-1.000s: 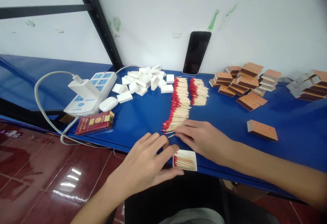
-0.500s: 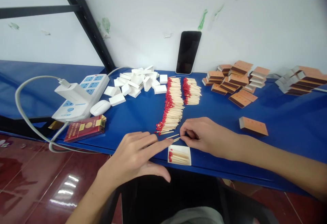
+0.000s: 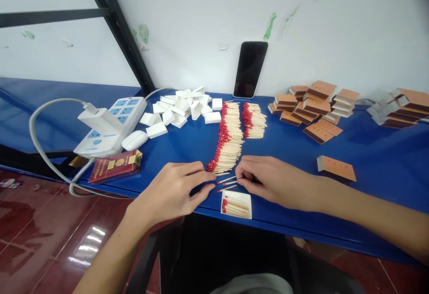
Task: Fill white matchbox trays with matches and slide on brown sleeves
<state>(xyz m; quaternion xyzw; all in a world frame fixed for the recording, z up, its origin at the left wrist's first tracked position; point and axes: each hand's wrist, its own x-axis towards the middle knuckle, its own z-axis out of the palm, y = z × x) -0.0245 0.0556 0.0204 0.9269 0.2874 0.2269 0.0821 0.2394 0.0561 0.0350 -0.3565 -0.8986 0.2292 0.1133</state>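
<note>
My left hand (image 3: 182, 186) is open, its thumb and index finger apart beside the red heads of a few loose matches (image 3: 228, 188). Opposite it, the fingers of my right hand (image 3: 261, 175) are pinched together at the plain ends of these matches; the grip itself is partly hidden. Just below lies a white matchbox tray (image 3: 249, 200) with several matches in it, heads to the left. A long heap of red-headed matches (image 3: 231, 137) stretches away behind my fingertips, with a smaller heap (image 3: 256, 122) to its right.
White empty trays (image 3: 179, 106) are piled at the back left. Orange matchbox sleeves (image 3: 311, 102) are stacked at the back right, and one matchbox (image 3: 337, 168) lies nearer. A phone (image 3: 250, 69) leans on the wall. Left are a power strip (image 3: 125, 108), white case (image 3: 134, 140) and red packet (image 3: 115, 165).
My left hand has drawn back to the left from the loose matches, and its thumb has come up toward the index finger. My right hand stays pinched at nearly the same spot.
</note>
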